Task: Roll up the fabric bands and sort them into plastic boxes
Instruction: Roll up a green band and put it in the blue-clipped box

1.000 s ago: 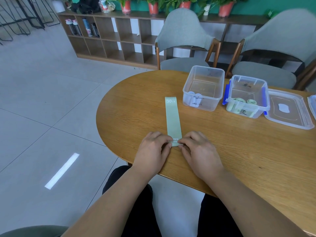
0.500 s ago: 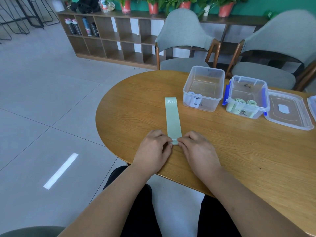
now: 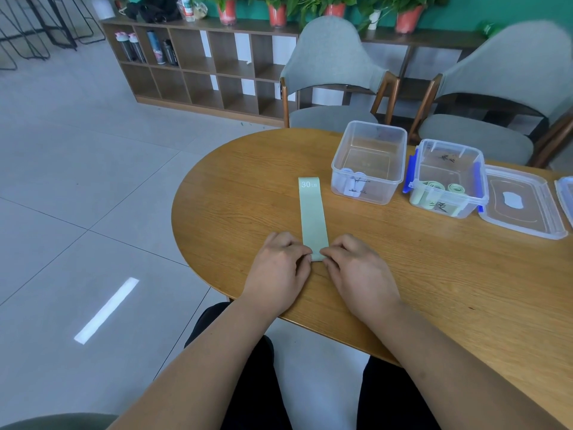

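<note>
A pale green fabric band [image 3: 312, 212] marked "30 LB" lies flat and lengthwise on the wooden table [image 3: 434, 274]. My left hand [image 3: 279, 268] and my right hand [image 3: 356, 271] pinch its near end from either side, where a small roll has formed. Beyond it stands a clear plastic box [image 3: 369, 162] with white rolled bands [image 3: 352, 184] in its front corner. To its right a clear box with blue clips [image 3: 449, 178] holds green rolled bands [image 3: 440, 190].
A clear lid [image 3: 521, 206] lies right of the boxes, with another lid's edge [image 3: 566, 197] at the frame's right border. Two grey chairs [image 3: 335, 76] stand behind the table. A low wooden shelf [image 3: 201, 72] lines the back wall. The table's rounded edge ends at my left.
The near end of the green band has been rolled slightly further away from me, and both hands have shifted forward with it.
</note>
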`<state>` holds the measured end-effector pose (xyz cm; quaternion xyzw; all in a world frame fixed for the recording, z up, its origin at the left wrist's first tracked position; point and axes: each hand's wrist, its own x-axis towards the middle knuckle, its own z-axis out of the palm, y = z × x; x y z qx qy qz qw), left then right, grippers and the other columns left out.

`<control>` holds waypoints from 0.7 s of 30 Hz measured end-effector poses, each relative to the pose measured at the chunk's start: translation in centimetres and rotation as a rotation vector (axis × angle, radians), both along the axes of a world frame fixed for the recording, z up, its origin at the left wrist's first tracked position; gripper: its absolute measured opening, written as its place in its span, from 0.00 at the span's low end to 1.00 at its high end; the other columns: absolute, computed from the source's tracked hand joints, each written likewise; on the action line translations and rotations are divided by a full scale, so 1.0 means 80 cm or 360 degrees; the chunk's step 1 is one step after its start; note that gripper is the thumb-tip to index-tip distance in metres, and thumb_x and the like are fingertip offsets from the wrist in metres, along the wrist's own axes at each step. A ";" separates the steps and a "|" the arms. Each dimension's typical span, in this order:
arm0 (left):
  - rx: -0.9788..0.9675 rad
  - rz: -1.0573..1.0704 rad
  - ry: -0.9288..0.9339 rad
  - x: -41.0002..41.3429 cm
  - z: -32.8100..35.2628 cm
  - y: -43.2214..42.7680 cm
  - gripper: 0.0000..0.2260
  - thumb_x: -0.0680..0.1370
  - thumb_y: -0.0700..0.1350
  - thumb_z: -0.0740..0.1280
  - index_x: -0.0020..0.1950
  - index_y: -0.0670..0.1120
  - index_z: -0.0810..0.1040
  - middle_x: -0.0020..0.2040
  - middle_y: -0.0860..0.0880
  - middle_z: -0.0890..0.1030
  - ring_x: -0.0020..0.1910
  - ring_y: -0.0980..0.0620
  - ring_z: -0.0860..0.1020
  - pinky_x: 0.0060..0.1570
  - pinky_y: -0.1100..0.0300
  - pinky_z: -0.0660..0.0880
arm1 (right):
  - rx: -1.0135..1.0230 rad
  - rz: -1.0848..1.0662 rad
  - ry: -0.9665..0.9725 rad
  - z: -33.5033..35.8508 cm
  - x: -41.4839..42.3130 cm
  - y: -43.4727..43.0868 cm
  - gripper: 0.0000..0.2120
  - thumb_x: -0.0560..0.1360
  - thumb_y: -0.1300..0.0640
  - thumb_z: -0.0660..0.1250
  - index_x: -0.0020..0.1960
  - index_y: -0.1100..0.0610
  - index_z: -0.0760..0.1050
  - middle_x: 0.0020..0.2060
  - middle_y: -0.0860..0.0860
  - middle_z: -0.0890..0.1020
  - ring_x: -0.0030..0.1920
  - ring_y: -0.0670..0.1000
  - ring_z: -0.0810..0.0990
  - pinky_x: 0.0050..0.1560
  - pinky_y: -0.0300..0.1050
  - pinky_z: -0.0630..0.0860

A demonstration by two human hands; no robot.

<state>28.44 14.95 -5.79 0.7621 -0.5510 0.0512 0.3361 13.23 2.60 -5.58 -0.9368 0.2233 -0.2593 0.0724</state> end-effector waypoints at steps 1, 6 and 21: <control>0.0001 0.0003 0.0003 0.001 0.000 0.000 0.07 0.81 0.45 0.70 0.57 0.47 0.86 0.49 0.52 0.79 0.51 0.52 0.75 0.52 0.59 0.75 | -0.0008 -0.0003 0.0012 0.000 0.001 -0.001 0.07 0.79 0.56 0.72 0.56 0.53 0.85 0.49 0.48 0.79 0.45 0.51 0.81 0.45 0.48 0.81; -0.0035 0.0020 0.0050 -0.001 0.005 0.002 0.03 0.81 0.44 0.70 0.54 0.50 0.81 0.47 0.55 0.80 0.50 0.53 0.75 0.50 0.56 0.75 | 0.0071 -0.0018 0.0019 0.005 0.001 -0.003 0.07 0.79 0.55 0.72 0.56 0.51 0.82 0.49 0.47 0.82 0.49 0.49 0.81 0.47 0.45 0.79; 0.0042 0.0104 0.0025 0.004 -0.003 -0.003 0.10 0.79 0.46 0.72 0.58 0.48 0.85 0.50 0.52 0.80 0.52 0.52 0.75 0.52 0.54 0.77 | 0.0089 -0.0103 0.0031 0.004 0.010 -0.005 0.11 0.79 0.55 0.72 0.61 0.52 0.83 0.52 0.47 0.82 0.49 0.49 0.82 0.47 0.42 0.79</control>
